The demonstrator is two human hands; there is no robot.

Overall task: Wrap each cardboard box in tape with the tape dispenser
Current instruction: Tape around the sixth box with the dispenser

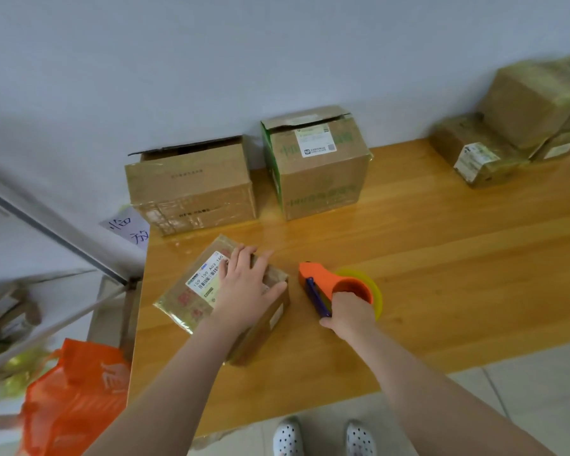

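Note:
A small flat cardboard box (191, 297) with a white shipping label lies on the wooden table (408, 274) near its left edge, shiny with tape. My left hand (247, 284) rests flat on top of it, fingers spread and thumb over the right edge. Just right of the box, my right hand (349, 315) grips the orange tape dispenser (326, 281) by its handle. The dispenser's yellowish tape roll (375, 291) sits behind my hand, and its nose points away from me, close to the box's right side.
Two larger cardboard boxes stand against the wall, one with open flaps (191, 185) and one with green print (316, 166). A stack of taped boxes (520, 123) sits at the far right. An orange bag (76, 396) lies on the floor left of the table.

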